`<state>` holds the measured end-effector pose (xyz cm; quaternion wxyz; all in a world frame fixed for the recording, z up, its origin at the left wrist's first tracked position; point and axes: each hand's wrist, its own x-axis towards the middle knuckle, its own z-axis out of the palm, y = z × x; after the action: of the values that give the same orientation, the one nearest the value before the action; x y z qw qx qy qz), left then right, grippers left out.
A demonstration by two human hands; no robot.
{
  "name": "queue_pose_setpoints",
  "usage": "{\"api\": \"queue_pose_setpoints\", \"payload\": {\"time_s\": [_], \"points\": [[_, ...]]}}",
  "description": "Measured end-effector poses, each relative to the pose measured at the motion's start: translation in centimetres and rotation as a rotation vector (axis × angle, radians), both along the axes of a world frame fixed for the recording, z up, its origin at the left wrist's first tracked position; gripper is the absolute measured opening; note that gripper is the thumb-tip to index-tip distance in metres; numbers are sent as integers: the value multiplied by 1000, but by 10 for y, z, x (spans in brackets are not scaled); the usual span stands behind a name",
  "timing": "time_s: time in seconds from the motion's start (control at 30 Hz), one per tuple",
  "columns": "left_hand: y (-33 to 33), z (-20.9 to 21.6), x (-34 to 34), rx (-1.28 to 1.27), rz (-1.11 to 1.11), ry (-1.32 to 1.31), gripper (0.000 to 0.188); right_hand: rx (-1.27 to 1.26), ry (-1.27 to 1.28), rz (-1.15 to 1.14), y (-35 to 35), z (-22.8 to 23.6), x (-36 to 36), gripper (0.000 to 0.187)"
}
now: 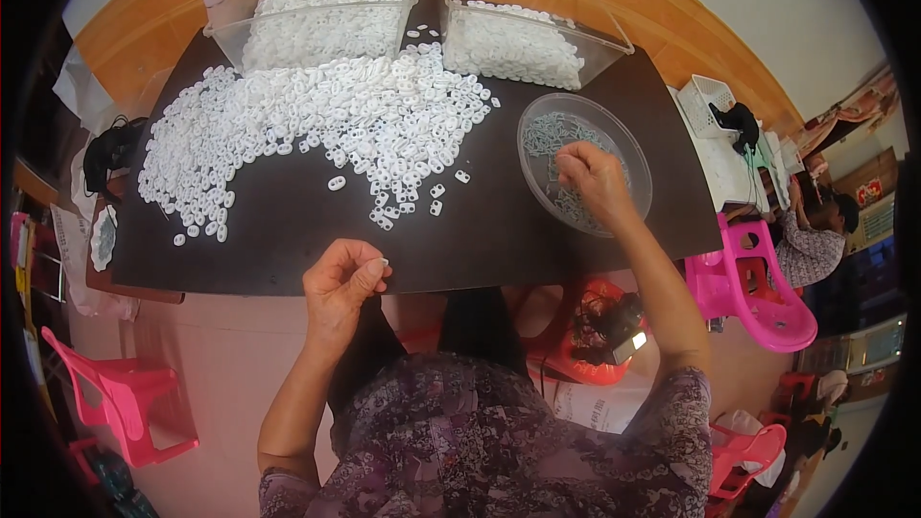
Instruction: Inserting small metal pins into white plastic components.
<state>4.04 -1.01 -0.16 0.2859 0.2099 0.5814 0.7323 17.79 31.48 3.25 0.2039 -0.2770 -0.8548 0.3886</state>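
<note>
My left hand (345, 283) is closed at the table's near edge, pinching a small white oval piece (384, 263) between thumb and forefinger. Over a round clear tub (640, 187) on the right, my right hand (593, 176) has its fingers pressed together; whatever they may hold is too small to make out. Many thin grey metal pieces (552, 134) lie in that tub, probably screws or pins. A wide heap of white oval pieces with two holes (374, 115) spreads across the dark table (288, 249), a few lying loose at its near side.
Two clear bins, a left one (408, 14) and a right one (600, 48), stand at the back with more white pieces. Pink chairs stand at left (125, 393) and right (748, 278). A white basket (705, 101) sits beyond the table's right side. Another person (811, 245) sits farther right.
</note>
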Motion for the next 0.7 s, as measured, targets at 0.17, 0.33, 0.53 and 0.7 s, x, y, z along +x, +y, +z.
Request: {"api": "queue_pose_setpoints", "payload": {"time_s": [0.17, 0.33, 0.53, 0.7], "points": [[-2, -2, 0, -12, 5, 35, 13, 309, 12, 23, 6, -4, 4, 9], [-2, -2, 1, -13, 14, 40, 14, 462, -113, 90, 9, -3, 8, 8], [1, -3, 1, -3, 11, 55, 15, 521, -175, 192, 9, -5, 14, 5], [-2, -4, 0, -10, 28, 55, 14, 523, -189, 190, 4, -3, 8, 7]]}}
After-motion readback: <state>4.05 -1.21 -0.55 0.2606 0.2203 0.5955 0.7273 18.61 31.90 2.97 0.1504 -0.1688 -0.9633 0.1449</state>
